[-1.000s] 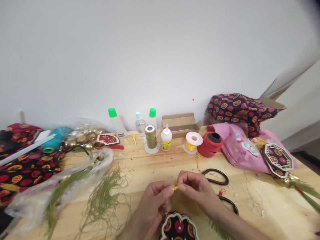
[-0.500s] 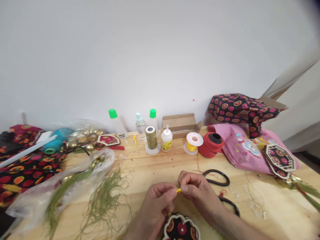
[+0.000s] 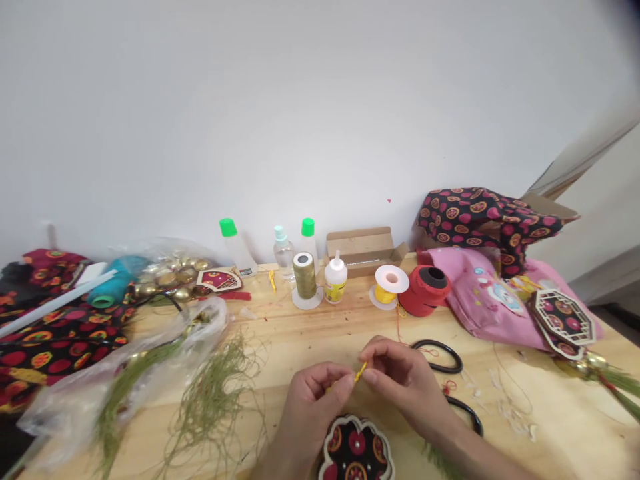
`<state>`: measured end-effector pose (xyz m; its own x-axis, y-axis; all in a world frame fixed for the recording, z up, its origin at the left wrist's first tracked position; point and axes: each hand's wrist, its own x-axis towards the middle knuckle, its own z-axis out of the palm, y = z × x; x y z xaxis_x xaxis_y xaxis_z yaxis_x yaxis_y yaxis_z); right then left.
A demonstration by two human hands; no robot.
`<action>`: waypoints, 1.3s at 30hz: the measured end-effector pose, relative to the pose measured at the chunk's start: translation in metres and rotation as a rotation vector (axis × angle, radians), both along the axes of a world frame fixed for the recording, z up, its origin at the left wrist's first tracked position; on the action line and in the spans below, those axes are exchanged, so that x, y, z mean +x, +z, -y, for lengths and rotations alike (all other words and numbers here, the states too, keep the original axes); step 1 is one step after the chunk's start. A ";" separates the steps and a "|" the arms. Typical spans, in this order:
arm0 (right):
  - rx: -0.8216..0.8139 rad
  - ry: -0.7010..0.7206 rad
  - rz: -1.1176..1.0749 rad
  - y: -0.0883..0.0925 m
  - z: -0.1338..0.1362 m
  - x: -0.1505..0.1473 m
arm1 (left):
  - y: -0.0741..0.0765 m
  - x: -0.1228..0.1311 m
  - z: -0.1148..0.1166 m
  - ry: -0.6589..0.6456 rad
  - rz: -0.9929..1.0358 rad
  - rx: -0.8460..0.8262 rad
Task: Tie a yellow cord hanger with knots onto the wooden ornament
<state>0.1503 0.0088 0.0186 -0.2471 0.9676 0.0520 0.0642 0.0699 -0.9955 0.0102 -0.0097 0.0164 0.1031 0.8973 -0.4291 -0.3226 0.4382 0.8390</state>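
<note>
A short knotted yellow cord (image 3: 360, 372) lies between my two hands, above the flower-shaped ornament (image 3: 357, 448) with its pale scalloped rim and dark patterned cloth. My left hand (image 3: 320, 400) pinches the cord's lower end between thumb and index finger. At its upper end, the thumb and index finger of my right hand (image 3: 400, 380) are closed on the cord too. Black-handled scissors (image 3: 443, 357) lie beside my right wrist, partly covered by it.
Green threads (image 3: 215, 393) and a plastic bag (image 3: 65, 407) lie left. Behind stand an olive spool (image 3: 304, 277), a glue bottle (image 3: 335, 280), a yellow cord spool (image 3: 386, 293), a red spool (image 3: 424, 291) and an open cardboard box (image 3: 367, 253). A pink bag (image 3: 480, 300) lies right.
The yellow cord has turned from nearly level to a steeper slant, its right end raised. More of the flower-shaped ornament shows below my hands. The view has shifted slightly.
</note>
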 end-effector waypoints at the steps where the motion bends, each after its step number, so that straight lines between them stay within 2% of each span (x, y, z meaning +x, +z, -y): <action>1: 0.069 -0.013 0.058 0.001 0.000 0.000 | 0.000 0.001 0.000 -0.003 -0.021 0.011; 5: 0.240 0.017 0.157 0.003 0.000 0.001 | -0.002 0.002 0.001 -0.023 -0.067 0.037; 14: 0.309 0.043 0.158 0.006 0.000 0.001 | 0.003 0.001 0.001 -0.044 0.013 0.035; 21: 0.392 0.016 0.178 0.006 -0.002 0.002 | -0.004 -0.001 0.001 -0.028 -0.060 0.075; 28: 0.517 -0.040 0.266 0.005 -0.001 0.003 | -0.006 -0.005 0.003 -0.013 -0.268 0.293; 34: 0.660 -0.041 0.337 -0.002 -0.004 0.005 | -0.002 -0.008 0.001 -0.054 -0.570 0.643; 39: 0.706 -0.021 0.383 -0.004 -0.004 0.007 | 0.000 -0.011 0.001 -0.118 -0.749 0.825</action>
<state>0.1576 0.0128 0.0151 -0.3536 0.7429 0.5683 0.4011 0.6693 -0.6254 -0.0007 -0.0103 0.0165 0.1713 0.9375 0.3030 0.3927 -0.3471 0.8517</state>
